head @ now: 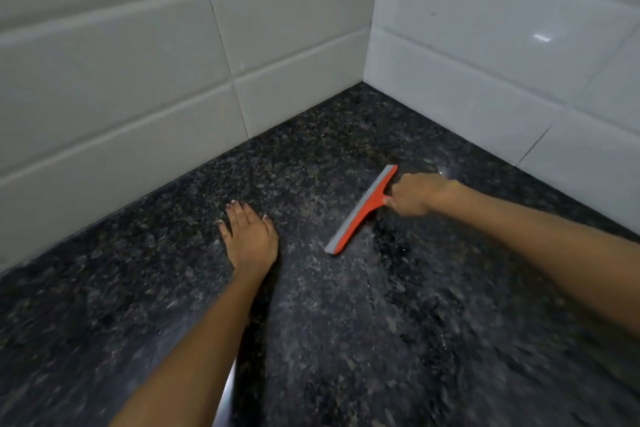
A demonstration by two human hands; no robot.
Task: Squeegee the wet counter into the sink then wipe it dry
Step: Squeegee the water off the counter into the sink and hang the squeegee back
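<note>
An orange squeegee (363,210) with a grey rubber blade lies edge-down on the dark speckled granite counter (346,322), its blade running diagonally from upper right to lower left. My right hand (415,194) is closed around its handle, just right of the blade. My left hand (249,236) rests flat on the counter with fingers spread, a short way left of the blade's lower end, holding nothing. A wet sheen and droplets show on the stone around and below the blade. A thin shiny metal strip (227,388), perhaps a sink rim, peeks out beside my left forearm.
White tiled walls (138,80) meet in a corner behind the counter, one along the back left and one (502,62) along the right. The picture is blurred toward the lower right.
</note>
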